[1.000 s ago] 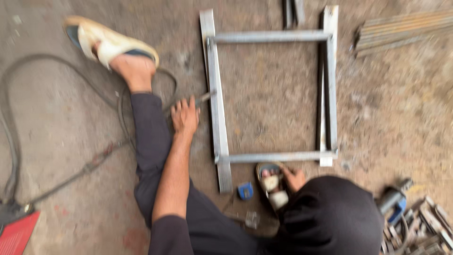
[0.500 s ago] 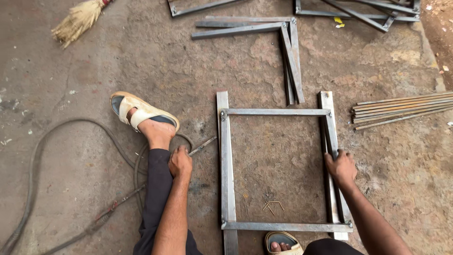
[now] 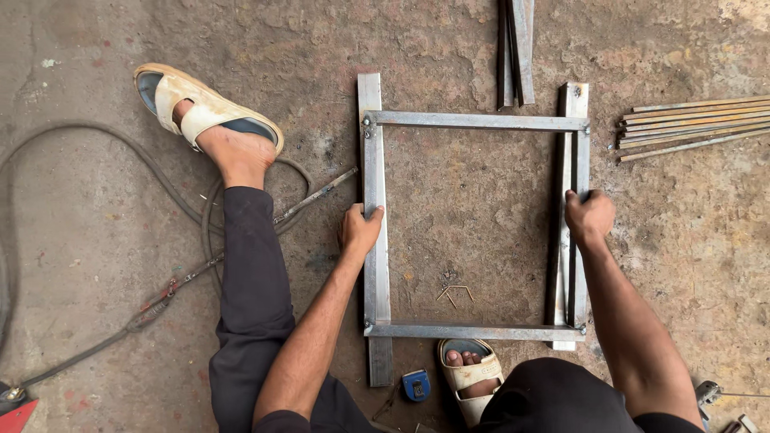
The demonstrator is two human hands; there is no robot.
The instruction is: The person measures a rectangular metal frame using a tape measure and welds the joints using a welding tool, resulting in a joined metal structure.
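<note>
At the near edge of the view, a blue tape measure (image 3: 415,385) lies on the concrete floor (image 3: 481,200) just beside a sandalled foot (image 3: 471,378) tucked against the near bar of a square metal frame (image 3: 473,120). The frame lies flat on the floor, its two side rails running away from the person. The left hand (image 3: 359,230) is closed over the left rail (image 3: 373,265) about halfway along, fingers curled on top. The right hand (image 3: 589,216) is clamped on the right rail (image 3: 571,265) at much the same height, so the two hands sit well apart, one on each side. A few small bent wire bits (image 3: 455,293) lie inside the frame. To the left, the other leg stretches out (sandal (image 3: 200,108) turned sideways) over a dark cable (image 3: 96,140) and a welding rod holder (image 3: 241,244). Farther off, loose steel strips (image 3: 515,48) lie beyond the frame, and a bundle of thin rods (image 3: 694,124) rests at the right.
</note>
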